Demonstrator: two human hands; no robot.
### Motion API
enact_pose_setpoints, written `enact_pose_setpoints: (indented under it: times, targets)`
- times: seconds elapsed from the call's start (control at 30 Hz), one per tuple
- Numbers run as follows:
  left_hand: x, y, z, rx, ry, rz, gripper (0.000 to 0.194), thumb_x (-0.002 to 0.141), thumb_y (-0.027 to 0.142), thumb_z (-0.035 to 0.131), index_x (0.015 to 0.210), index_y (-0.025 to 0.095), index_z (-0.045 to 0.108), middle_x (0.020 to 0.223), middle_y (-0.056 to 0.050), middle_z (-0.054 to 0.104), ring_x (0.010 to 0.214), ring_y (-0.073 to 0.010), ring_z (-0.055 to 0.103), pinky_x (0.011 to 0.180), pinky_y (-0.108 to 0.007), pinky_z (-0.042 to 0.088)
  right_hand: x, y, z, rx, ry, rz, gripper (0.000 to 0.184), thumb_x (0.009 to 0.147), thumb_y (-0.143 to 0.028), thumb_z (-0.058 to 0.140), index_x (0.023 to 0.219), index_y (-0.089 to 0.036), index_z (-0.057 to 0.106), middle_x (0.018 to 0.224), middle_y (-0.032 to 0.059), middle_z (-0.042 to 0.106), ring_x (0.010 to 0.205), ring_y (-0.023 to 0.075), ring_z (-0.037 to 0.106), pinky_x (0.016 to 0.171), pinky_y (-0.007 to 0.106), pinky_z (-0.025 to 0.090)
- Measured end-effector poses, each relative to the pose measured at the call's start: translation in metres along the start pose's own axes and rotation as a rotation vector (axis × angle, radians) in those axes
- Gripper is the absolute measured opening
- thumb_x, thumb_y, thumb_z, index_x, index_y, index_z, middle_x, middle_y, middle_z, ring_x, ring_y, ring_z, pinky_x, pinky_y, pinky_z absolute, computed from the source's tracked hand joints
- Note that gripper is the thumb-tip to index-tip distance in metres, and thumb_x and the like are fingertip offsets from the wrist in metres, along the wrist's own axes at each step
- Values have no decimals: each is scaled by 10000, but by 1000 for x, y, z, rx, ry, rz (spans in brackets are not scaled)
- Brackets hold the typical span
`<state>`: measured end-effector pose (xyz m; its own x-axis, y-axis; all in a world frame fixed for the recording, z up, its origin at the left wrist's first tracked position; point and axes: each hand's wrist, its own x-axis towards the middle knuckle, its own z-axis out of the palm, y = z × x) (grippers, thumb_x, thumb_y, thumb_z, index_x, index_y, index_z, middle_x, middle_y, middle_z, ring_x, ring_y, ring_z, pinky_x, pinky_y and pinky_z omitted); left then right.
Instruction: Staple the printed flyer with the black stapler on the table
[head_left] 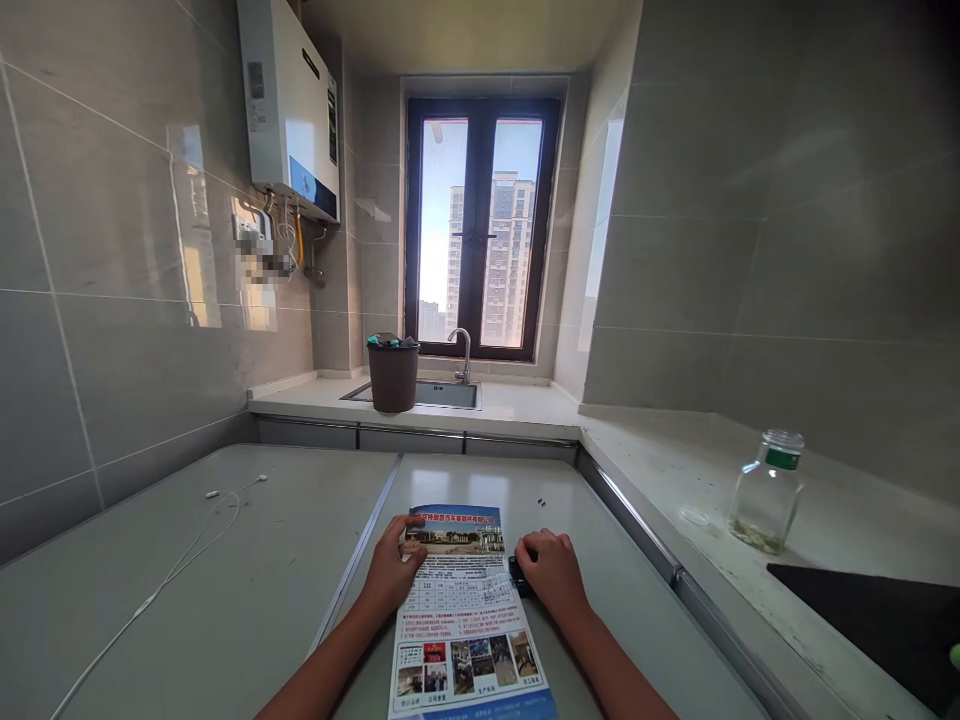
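Note:
A printed flyer [465, 620] with blue bands and small photos lies flat on the grey surface [285, 560] in front of me. My left hand [391, 570] rests on its left edge near the top, fingers curled and thumb pressing the paper. My right hand [551, 572] sits at the flyer's right edge, fingers closed around a small black object [516, 574] that is mostly hidden.
A white earphone cable [187, 550] trails across the left surface. A glass jar [766, 492] stands on the right counter, a black cooktop [877, 620] beyond it. At the back are a sink [439, 394], tap and brown bin [392, 372]; a water heater [289, 100] hangs left.

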<state>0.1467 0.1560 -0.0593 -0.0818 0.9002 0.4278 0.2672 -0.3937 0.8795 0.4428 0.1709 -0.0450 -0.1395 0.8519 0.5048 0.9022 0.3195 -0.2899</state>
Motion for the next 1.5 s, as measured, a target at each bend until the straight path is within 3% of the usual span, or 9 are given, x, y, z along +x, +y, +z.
enact_pose_setpoints:
  times: [0.3, 0.57, 0.83, 1.07, 1.23, 1.4, 1.5]
  targets:
    - [0, 0, 0, -37, -23, -29, 385, 781, 307, 682, 1141, 172, 647, 1289, -143, 637, 1119, -297, 683, 914, -410, 583, -1, -8, -5, -199, -137, -91, 361, 1057, -203, 387, 846, -195, 680, 897, 66, 734, 961, 235, 637, 875, 394, 303]
    - [-2, 9, 0, -9, 18, -11, 333, 746, 243, 667, 1073, 182, 654, 1239, -120, 663, 1090, -276, 689, 906, -395, 587, -1, -11, -6, -334, -242, -157, 356, 1070, -197, 336, 1010, -177, 687, 1029, 133, 724, 1054, 284, 617, 878, 416, 355]
    - [0, -5, -1, 2, -23, -20, 368, 774, 282, 667, 1124, 171, 643, 1296, -135, 634, 1156, -299, 667, 962, -419, 566, -4, -18, -4, -373, -258, -144, 365, 1058, -180, 316, 1055, -146, 680, 1029, 170, 707, 1042, 316, 602, 858, 457, 378]
    - [1, -2, 1, 19, 12, -14, 360, 735, 250, 663, 1086, 171, 670, 1237, -125, 675, 1144, -289, 666, 959, -412, 563, -7, -18, 3, -318, -216, -203, 278, 1009, -119, 403, 1020, -156, 678, 1013, 155, 702, 1015, 298, 596, 901, 465, 354]
    - [-1, -1, 1, 78, 2, -2, 356, 728, 222, 648, 1081, 185, 676, 1227, -115, 686, 1159, -292, 654, 952, -409, 556, -4, -7, -2, -114, -96, -68, 359, 1070, -186, 303, 940, -182, 638, 955, 105, 701, 964, 235, 620, 858, 370, 353]
    - [-1, -1, -1, 77, -47, -29, 359, 756, 262, 632, 1106, 187, 651, 1217, -107, 697, 1084, -285, 686, 922, -397, 564, 0, 6, -19, 87, -57, -23, 430, 1089, -360, 310, 814, -203, 602, 854, 45, 685, 869, 192, 632, 839, 308, 363]
    - [0, -2, -1, 139, -35, -5, 340, 751, 243, 618, 1086, 196, 652, 1188, -96, 710, 1111, -289, 672, 986, -414, 526, -3, 10, -28, 172, -151, -73, 403, 1051, -486, 405, 869, -222, 648, 917, 31, 705, 927, 196, 634, 874, 297, 376]
